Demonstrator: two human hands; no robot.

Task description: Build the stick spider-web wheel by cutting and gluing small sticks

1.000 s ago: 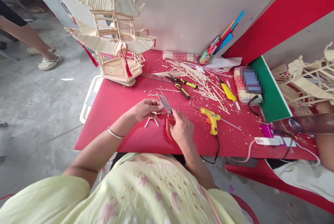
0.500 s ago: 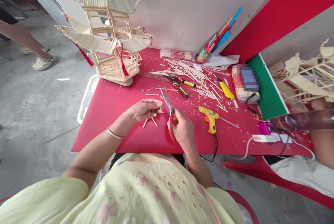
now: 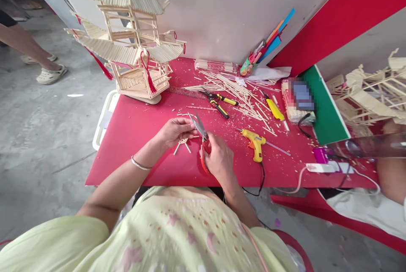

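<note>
My left hand (image 3: 175, 131) is closed on a small piece of glued pale sticks (image 3: 182, 144), holding it just above the red table (image 3: 133, 136). My right hand (image 3: 218, 158) grips red-handled scissors (image 3: 201, 136). Their grey blades point up and left, and the tips are at the stick piece beside my left fingers. A silver bangle (image 3: 140, 163) circles my left wrist.
A stick pagoda model (image 3: 133, 35) stands at the back left. Loose sticks (image 3: 234, 90), yellow-black pliers (image 3: 218, 102), a yellow cutter (image 3: 274, 109) and a yellow glue gun (image 3: 254, 141) lie mid-table. Another stick model (image 3: 371, 94) is at right. Another person's feet (image 3: 47, 73) are on the floor.
The scissors and my right hand have shifted slightly left toward the stick piece. My left hand stays in place holding it.
</note>
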